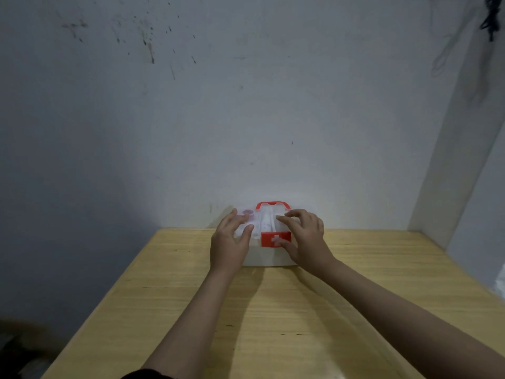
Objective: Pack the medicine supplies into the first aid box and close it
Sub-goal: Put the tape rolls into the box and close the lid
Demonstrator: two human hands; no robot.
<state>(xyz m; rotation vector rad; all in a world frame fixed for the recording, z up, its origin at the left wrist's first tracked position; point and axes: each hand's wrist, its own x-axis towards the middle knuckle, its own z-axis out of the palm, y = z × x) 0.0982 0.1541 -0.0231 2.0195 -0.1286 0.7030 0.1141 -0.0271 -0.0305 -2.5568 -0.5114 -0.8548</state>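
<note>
Where the wooden table (355,310) meets the pale, scuffed wall (246,105), the first aid box (266,255) sits at the far edge, near the middle, its white body facing the person. No loose supplies show anywhere on the tabletop (at least in the part visible from here), so packing looks finished as far as I can judge.

Clear lid (262,220) is down over the box, blurred shapes of contents showing through it; what they are I cannot make out. Red handle (272,205) stands up at the back.

Left hand (229,242) lies flat on the left part of the lid, fingers spread and pressing, not wrapped round anything. Right hand (304,236) rests on the right part, fingers curled lightly on top of the lid, thumb down against the red latch (269,239) with its white cross on the front face. Neither hand carries an object; both just bear on the box.

Judgement: final step in hand, the closing. Whether the latch has snapped home cannot be told; the thumb covers its lower right corner. Left to do, probably: press the latch shut, release.
</note>
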